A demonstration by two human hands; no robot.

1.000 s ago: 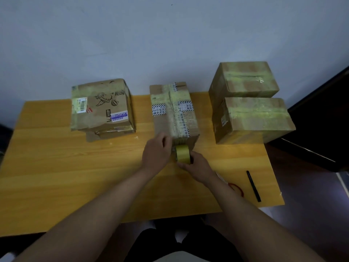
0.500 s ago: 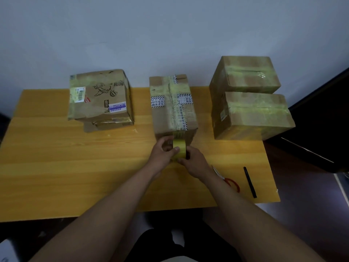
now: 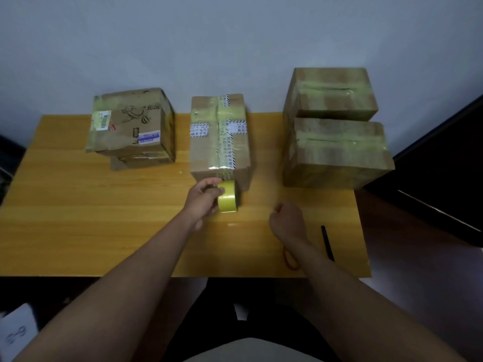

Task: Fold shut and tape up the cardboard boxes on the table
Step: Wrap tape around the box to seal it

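Your left hand grips the yellow tape roll, fingers curled round its far side and thumb over the top, holding it upright on edge at the near face of the middle box. The roll sits just beside that near face, right below the taped seam that runs down the box's top. Your right hand is off to the right of the roll, apart from it, above the wooden table; its fingers look loosely curled and hold nothing you can make out, though the hand is a little blurred. The middle box is closed, with yellowish tape and printed strips crossing its top. To its left stands a battered box with labels and a drawn figure, its flaps folded down. On the right, two taped boxes stand together: the near right box and the far right box behind it, touching. Near your right forearm lie a black pen and something red, half hidden by the arm.
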